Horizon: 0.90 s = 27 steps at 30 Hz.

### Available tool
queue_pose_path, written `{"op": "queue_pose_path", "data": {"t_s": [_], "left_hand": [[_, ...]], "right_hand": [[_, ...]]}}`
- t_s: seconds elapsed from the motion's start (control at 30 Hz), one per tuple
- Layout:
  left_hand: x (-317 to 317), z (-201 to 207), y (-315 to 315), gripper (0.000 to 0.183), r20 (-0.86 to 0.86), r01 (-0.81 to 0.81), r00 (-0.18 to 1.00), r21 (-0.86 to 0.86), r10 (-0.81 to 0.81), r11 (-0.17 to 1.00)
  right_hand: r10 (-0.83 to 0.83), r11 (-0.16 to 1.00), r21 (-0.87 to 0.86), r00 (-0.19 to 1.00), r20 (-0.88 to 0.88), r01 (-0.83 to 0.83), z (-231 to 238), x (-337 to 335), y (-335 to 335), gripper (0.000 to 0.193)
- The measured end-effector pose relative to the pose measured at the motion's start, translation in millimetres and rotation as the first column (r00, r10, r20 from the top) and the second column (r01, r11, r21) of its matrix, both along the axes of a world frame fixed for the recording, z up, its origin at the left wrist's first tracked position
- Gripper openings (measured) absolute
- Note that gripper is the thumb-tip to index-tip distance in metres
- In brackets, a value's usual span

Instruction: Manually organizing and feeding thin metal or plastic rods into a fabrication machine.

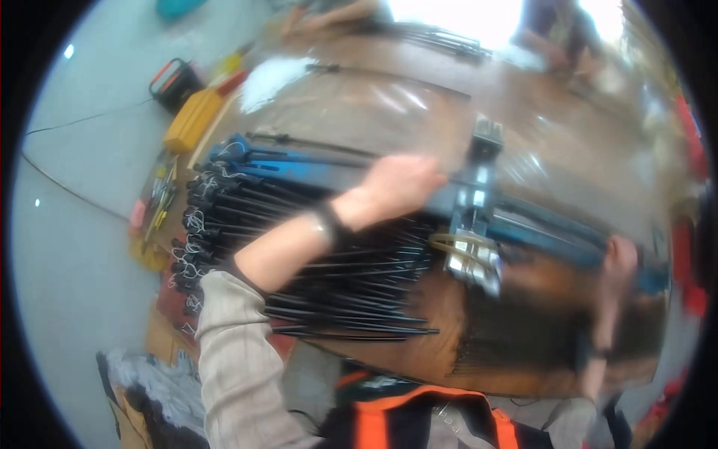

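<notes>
My left hand [404, 183] is closed over the blue rail, beside the metal clamp fixture [475, 194]. A thin black rod [314, 142] with a thicker fitting near its left end runs into that fist. A yellowish ring [464, 245] sits on the near part of the fixture. At the far right end of the blue rail [550, 228], my right hand [621, 258] is closed; blur hides what is in it. Below my left forearm lies a bundle of black rods [359, 284], with dark end pieces and white cords at their left ends.
A yellow case [192, 121] and a black-and-red box [176, 84] stand at the left. Hand tools [161, 194] lie along the table's left edge. Dark thin rods [523, 337] cover the near right. Other people's hands [314, 22] work across the table near metal rods [441, 41].
</notes>
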<state>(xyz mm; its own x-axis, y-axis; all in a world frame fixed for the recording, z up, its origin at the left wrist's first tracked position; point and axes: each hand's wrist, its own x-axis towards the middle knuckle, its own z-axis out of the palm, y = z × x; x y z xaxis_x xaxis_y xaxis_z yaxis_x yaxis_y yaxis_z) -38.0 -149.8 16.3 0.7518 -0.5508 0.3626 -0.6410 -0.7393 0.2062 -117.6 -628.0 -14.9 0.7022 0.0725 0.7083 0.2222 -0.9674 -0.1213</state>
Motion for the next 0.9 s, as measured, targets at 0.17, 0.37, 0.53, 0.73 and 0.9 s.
{"op": "queue_pose_path", "data": {"t_s": [0.17,0.37,0.53,0.73,0.9], "left_hand": [[6.5,-4.8,-7.4,0.018,-0.071,-0.025,0.997,0.024,0.027,0.999],[7.6,-5.4,-11.6,0.018,-0.041,0.002,0.999,-0.204,-0.011,0.979],[12.2,-12.7,-18.8,0.014,0.022,-0.012,1.000,-0.283,0.019,0.959],[12.3,-20.9,-28.3,0.015,-0.031,-0.006,1.000,-0.323,-0.004,0.946],[11.1,-16.1,-19.1,0.015,-0.063,-0.002,0.998,-0.266,-0.015,0.964]], "right_hand": [[0.009,1.000,0.006,0.999,0.046,-0.010,-15.0,6.9,-7.3,0.004],[-0.029,0.999,-0.022,0.999,0.033,0.029,-24.3,13.2,-26.2,0.004],[-0.046,0.999,-0.001,0.999,-0.021,0.046,-33.1,18.1,-33.1,0.004],[-0.129,0.990,-0.061,0.991,-0.024,0.127,-35.9,13.2,-43.2,0.006],[-0.182,0.982,-0.056,0.980,-0.081,0.178,-34.5,3.0,-45.7,0.015]]}}
